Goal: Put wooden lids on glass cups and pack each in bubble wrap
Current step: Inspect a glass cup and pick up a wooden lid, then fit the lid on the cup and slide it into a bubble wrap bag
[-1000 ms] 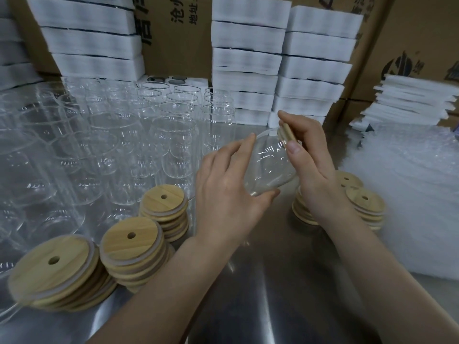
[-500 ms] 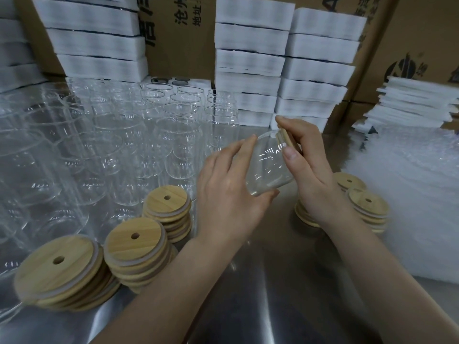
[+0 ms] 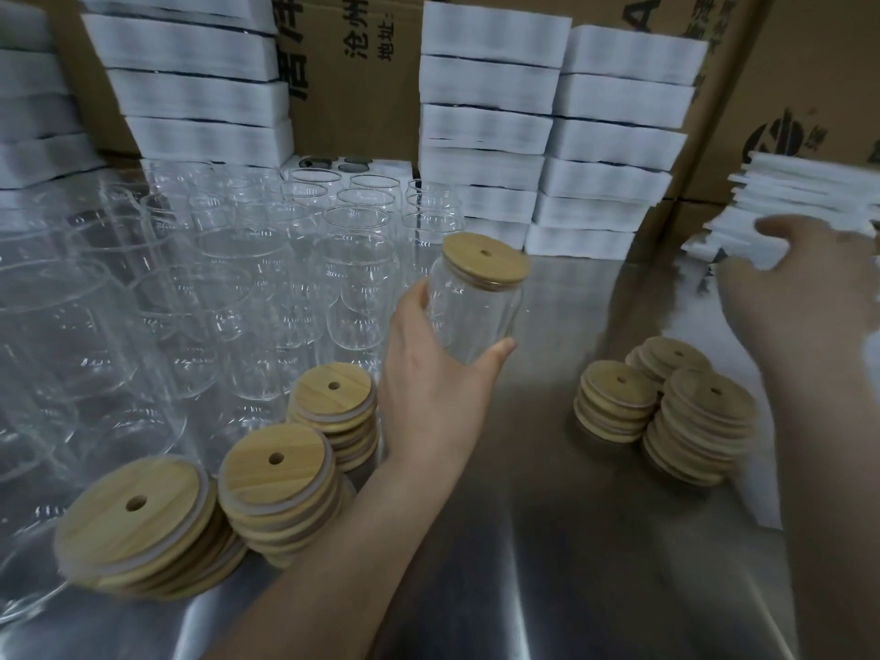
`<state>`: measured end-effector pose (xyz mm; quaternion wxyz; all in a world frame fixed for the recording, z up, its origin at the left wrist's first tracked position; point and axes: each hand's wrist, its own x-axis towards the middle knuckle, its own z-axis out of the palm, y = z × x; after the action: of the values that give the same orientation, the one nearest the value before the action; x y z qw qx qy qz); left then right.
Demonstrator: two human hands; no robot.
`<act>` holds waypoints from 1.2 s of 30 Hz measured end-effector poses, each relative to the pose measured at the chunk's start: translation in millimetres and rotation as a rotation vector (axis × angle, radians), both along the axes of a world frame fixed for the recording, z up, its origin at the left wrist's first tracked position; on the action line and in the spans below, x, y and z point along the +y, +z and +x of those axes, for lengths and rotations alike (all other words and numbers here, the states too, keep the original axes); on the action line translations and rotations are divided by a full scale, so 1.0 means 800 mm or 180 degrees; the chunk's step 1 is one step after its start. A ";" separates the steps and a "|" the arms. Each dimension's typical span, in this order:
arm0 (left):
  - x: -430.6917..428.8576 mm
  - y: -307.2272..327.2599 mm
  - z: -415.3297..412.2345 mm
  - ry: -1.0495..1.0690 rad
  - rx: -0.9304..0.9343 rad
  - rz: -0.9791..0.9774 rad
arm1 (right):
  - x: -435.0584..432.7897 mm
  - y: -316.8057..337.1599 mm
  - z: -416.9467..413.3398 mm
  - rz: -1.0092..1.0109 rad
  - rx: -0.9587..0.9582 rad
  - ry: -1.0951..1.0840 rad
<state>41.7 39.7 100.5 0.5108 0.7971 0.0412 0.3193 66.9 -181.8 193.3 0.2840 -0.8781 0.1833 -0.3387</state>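
Note:
My left hand (image 3: 428, 373) grips a clear glass cup (image 3: 471, 316) around its lower body and holds it above the metal table (image 3: 524, 540). A round wooden lid (image 3: 485, 262) with a small hole sits on the cup's mouth. My right hand (image 3: 809, 288) is far to the right, over the white bubble wrap (image 3: 685, 307) and the pile of white sheets (image 3: 800, 183). That hand is blurred and its fingers run off the frame edge. Many empty glass cups (image 3: 238, 259) stand at the left.
Stacks of wooden lids lie at the front left (image 3: 276, 469) and to the right of centre (image 3: 619, 397). Stacked white boxes (image 3: 547, 126) and cardboard cartons (image 3: 357, 88) line the back.
My right hand has let go of the lid and swung right to the white sheets. My left hand now holds the lidded cup alone and has turned it more upright.

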 end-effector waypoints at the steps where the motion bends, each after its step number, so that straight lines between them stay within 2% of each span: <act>1: 0.001 -0.001 0.001 0.0010 0.0018 -0.0028 | -0.011 0.002 0.003 0.0069 0.0379 -0.0096; 3: 0.001 -0.002 0.001 0.0019 0.0039 -0.0039 | -0.025 0.000 0.007 0.0122 0.0932 -0.0254; 6: -0.002 -0.003 0.000 -0.0013 0.0037 0.0023 | -0.036 -0.009 0.013 -0.0034 0.1380 -0.0522; 13: -0.005 0.001 -0.003 0.0013 0.0053 0.0190 | -0.041 -0.016 0.021 0.0042 0.1270 -0.0817; 17: -0.006 0.004 -0.008 0.0117 0.0051 0.0290 | -0.044 -0.020 0.022 0.0159 0.0923 -0.0749; 22: -0.009 0.005 -0.010 0.0315 0.0096 0.0502 | -0.043 -0.025 0.021 0.0038 0.0063 -0.0645; 28: -0.013 0.010 -0.015 0.0400 0.0025 0.0525 | -0.003 -0.010 0.014 -0.0123 -0.1084 0.0211; 32: -0.017 0.013 -0.021 0.0293 -0.0298 0.0337 | 0.041 -0.006 0.013 0.0201 -0.1290 0.0965; 36: -0.016 0.012 -0.023 0.0106 -0.0604 0.0322 | 0.067 -0.015 0.017 0.0325 -0.1130 0.1575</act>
<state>23.4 26.8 110.0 0.4661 0.7873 -0.0103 0.4035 80.5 -128.5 181.0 0.4292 -0.8078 -0.0717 -0.3977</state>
